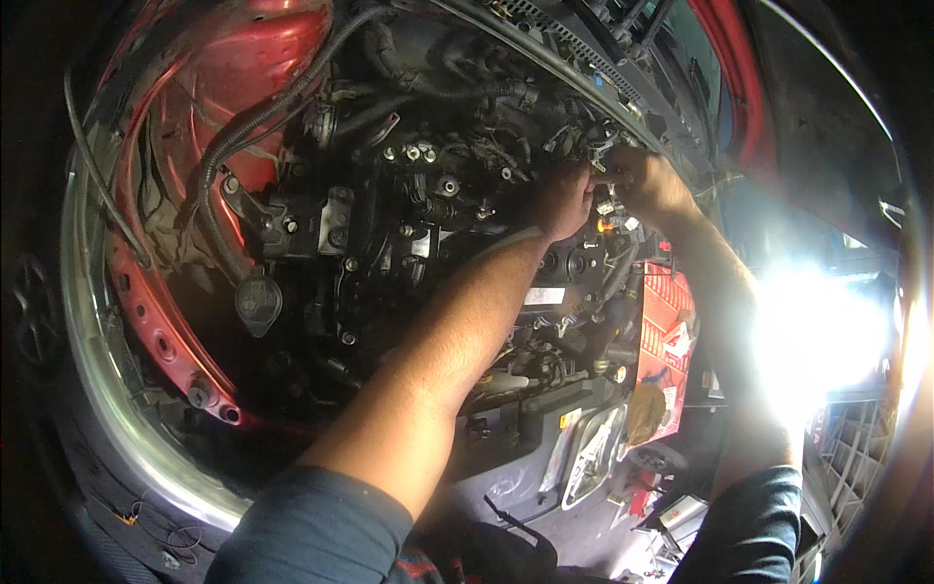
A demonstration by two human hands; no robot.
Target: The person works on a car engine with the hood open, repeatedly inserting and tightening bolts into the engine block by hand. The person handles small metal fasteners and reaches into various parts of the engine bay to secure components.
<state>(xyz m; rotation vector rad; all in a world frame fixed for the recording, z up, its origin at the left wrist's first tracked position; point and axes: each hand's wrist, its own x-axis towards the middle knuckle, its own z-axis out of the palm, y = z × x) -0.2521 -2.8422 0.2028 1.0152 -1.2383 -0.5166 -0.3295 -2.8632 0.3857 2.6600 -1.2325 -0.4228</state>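
Note:
Both my arms reach across a dark engine in an open engine bay, to its far right side. My left hand is closed, its fingers curled and mostly hidden. Beside it, my right hand is also closed, knuckles up. A short thin piece shows in the gap between the hands; its kind is too small and dark to tell. Wiring and small metal parts lie just beyond the fingers. An orange piece sits just below the hands.
A red inner fender and a black corrugated hose border the left, near a round black cap. A glaring lamp shines at right. Below my right wrist stands a red slotted panel.

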